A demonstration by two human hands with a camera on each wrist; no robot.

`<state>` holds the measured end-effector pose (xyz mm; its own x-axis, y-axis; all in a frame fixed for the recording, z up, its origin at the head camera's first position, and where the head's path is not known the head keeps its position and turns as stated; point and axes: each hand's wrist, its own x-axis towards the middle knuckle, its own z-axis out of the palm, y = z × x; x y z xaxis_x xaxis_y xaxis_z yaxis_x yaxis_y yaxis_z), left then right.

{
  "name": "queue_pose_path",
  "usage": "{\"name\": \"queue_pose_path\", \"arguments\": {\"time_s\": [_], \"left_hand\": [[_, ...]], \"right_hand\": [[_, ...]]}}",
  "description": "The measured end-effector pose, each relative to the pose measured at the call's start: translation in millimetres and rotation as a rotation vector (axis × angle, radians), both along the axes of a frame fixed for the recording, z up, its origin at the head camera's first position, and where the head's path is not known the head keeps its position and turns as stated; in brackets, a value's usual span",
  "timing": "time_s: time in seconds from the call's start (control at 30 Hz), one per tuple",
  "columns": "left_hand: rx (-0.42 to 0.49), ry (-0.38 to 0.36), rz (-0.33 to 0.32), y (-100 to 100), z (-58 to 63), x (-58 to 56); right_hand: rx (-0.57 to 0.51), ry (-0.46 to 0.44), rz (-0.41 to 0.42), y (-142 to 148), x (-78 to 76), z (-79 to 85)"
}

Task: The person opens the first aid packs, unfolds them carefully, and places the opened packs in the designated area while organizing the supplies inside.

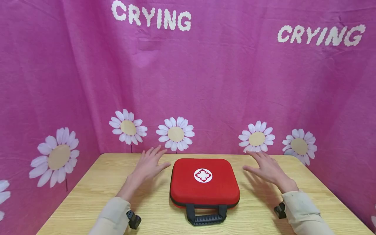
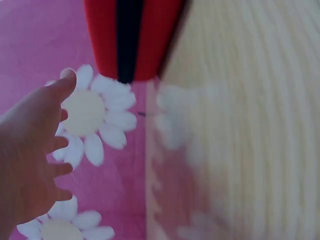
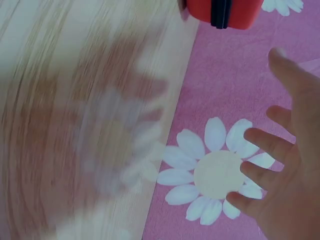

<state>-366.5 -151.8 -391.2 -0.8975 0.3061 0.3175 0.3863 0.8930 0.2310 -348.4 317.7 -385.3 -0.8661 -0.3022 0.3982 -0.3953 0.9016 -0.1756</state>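
A red first aid case (image 1: 205, 191) with a white cross emblem lies flat on the table, its black carrying handle (image 1: 207, 219) towards me. My left hand (image 1: 149, 163) hovers to the left of the case, fingers spread and holding nothing. On the other side, my right hand (image 1: 265, 167) is held above the table with its fingers apart, also holding nothing. In the left wrist view, the case's side (image 2: 131, 42) shows a black zip band between two red halves. The right wrist view catches only one end of the case (image 3: 235, 12) at the top.
The light wooden table (image 1: 88, 195) reflects the hands and flowers. Behind it and along both sides hangs a magenta cloth (image 1: 205, 81) with white daisies and lettering. A small black camera (image 1: 133, 219) sits on the left wrist, another black camera (image 1: 280, 210) on the right.
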Motion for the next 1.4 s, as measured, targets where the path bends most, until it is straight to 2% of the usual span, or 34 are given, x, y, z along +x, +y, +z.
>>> {"name": "queue_pose_path", "arguments": {"time_s": [0.17, 0.37, 0.6, 0.77, 0.9, 1.1, 1.4], "left_hand": [[0.025, -0.018, -0.12, 22, 14.3, 9.5], [0.041, 0.006, -0.252, 46, 22.5, 17.8], [0.003, -0.003, -0.33, 65, 19.7, 22.4], [-0.029, -0.055, -0.411, 75, 14.7, 27.3], [-0.052, -0.101, -0.451, 84, 11.7, 32.6], [-0.084, -0.108, -0.477, 96, 14.0, 40.9], [-0.145, -0.163, -0.501, 104, 9.2, 43.0]], "right_hand": [[-0.063, 0.008, 0.087, -6, -1.3, 1.2], [-0.124, -0.026, 0.156, -19, -4.2, 4.6], [-0.161, -0.059, 0.228, -31, -8.1, 2.7], [-0.172, -0.058, 0.265, -38, -11.7, -2.4], [-0.187, -0.093, 0.271, -42, -14.6, -5.4], [-0.206, -0.136, 0.276, -45, -16.7, -9.2], [-0.23, -0.19, 0.311, -48, -14.4, -9.2]]}}
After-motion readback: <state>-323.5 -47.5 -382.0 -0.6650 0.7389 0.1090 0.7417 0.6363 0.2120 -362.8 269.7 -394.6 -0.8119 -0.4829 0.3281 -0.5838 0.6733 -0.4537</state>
